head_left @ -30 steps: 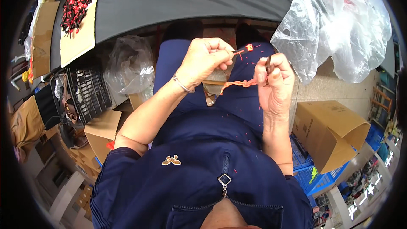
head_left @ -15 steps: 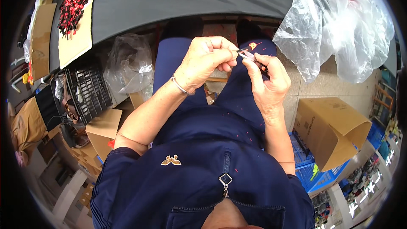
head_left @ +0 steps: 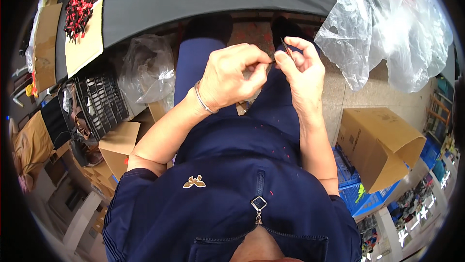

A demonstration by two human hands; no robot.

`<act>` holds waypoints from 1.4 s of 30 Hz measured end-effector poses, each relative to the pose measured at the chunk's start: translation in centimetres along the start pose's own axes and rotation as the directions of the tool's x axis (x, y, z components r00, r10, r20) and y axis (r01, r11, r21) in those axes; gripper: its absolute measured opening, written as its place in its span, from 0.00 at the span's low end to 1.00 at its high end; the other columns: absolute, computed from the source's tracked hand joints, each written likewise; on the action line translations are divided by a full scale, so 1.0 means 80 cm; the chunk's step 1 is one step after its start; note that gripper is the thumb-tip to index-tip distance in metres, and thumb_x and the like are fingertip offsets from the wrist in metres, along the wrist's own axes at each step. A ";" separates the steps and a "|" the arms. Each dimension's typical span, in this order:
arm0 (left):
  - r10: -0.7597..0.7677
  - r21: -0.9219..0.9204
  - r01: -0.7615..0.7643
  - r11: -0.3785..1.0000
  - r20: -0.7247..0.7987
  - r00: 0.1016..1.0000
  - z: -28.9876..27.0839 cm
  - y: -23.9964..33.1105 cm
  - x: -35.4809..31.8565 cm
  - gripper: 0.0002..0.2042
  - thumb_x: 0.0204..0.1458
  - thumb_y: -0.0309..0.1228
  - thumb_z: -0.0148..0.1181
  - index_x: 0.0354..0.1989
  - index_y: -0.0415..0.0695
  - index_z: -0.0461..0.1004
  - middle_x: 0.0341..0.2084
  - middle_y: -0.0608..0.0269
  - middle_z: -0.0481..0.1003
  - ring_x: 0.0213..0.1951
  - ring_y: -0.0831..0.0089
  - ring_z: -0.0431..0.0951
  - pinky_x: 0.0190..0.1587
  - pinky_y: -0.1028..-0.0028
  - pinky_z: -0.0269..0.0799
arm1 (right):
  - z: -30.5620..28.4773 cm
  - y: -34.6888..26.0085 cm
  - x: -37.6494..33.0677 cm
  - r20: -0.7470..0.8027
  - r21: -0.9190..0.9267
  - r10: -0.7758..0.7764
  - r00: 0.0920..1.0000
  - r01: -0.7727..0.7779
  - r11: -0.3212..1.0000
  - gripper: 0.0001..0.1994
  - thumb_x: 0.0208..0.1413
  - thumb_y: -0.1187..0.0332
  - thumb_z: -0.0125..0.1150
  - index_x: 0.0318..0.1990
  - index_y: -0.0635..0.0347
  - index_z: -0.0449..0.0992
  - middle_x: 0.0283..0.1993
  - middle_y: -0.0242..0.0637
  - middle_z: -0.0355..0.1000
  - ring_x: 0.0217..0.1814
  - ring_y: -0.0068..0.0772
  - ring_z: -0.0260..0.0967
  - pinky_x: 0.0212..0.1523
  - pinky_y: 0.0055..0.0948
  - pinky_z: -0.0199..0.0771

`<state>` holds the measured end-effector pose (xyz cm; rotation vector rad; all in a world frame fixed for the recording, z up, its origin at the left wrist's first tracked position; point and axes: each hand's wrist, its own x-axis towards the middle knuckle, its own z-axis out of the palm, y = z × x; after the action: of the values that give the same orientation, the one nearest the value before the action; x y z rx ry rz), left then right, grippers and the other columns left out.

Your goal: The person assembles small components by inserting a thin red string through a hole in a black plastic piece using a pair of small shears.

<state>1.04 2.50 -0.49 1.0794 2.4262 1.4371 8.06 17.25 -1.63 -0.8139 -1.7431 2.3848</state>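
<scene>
Thin dark strip [head_left: 284, 48], slanted upright above the lap, is pinched between the closed fingers [head_left: 290, 63] of the right hand [head_left: 302, 80], its lower end met by the closed fingers [head_left: 259, 63] of the left hand [head_left: 227, 78] just beside it.

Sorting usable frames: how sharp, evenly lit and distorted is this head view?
Head view: both hands, left hand and right hand, are sharp; the table edge bows from fisheye; glare whitens the plastic bag; the rim is black; the thin dark piece is too small to identify.
</scene>
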 end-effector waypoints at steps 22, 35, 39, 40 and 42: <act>-0.563 -0.789 0.593 0.162 0.419 0.712 0.010 -0.009 -0.015 0.06 0.51 0.28 0.57 0.34 0.38 0.75 0.25 0.62 0.76 0.26 0.81 0.72 0.32 0.83 0.69 | -0.009 0.022 -0.020 0.077 -0.682 -0.590 0.804 0.474 0.557 0.10 0.41 0.72 0.70 0.31 0.62 0.75 0.27 0.36 0.74 0.27 0.31 0.71 0.28 0.25 0.70; -0.602 -0.703 0.608 0.370 0.316 0.733 -0.024 -0.013 -0.007 0.05 0.51 0.28 0.58 0.31 0.39 0.74 0.24 0.65 0.75 0.25 0.82 0.73 0.30 0.84 0.69 | -0.002 0.006 -0.004 0.068 -0.678 -0.563 0.823 0.453 0.579 0.07 0.43 0.73 0.69 0.27 0.62 0.75 0.25 0.36 0.73 0.23 0.30 0.69 0.26 0.25 0.69; -0.589 -0.725 0.376 0.577 -0.050 0.807 -0.109 -0.039 0.022 0.06 0.47 0.21 0.52 0.34 0.34 0.71 0.23 0.61 0.73 0.22 0.79 0.71 0.26 0.82 0.67 | -0.007 0.011 -0.001 -0.071 -0.387 -0.391 0.918 0.337 0.859 0.08 0.48 0.76 0.65 0.35 0.66 0.73 0.29 0.32 0.73 0.31 0.17 0.69 0.33 0.17 0.69; -0.574 -0.783 0.244 0.572 -0.170 0.801 -0.135 -0.055 0.027 0.05 0.47 0.22 0.53 0.32 0.37 0.73 0.27 0.63 0.75 0.24 0.80 0.72 0.27 0.82 0.67 | -0.007 0.008 -0.001 -0.056 -0.393 -0.366 0.929 0.317 0.863 0.08 0.50 0.78 0.64 0.37 0.67 0.73 0.31 0.32 0.74 0.32 0.15 0.68 0.34 0.15 0.69; -0.532 -0.958 -0.120 0.262 -0.247 0.810 -0.186 -0.085 0.038 0.08 0.56 0.26 0.48 0.41 0.39 0.71 0.37 0.60 0.75 0.31 0.78 0.73 0.34 0.80 0.70 | -0.002 0.000 -0.001 -0.059 -0.348 -0.358 0.932 0.317 0.882 0.07 0.50 0.78 0.63 0.37 0.67 0.73 0.32 0.32 0.74 0.32 0.15 0.68 0.34 0.15 0.69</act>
<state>-11.19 -8.32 2.85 -0.0353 1.1302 2.7119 8.21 17.31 -1.62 -0.6037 -2.0695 1.8090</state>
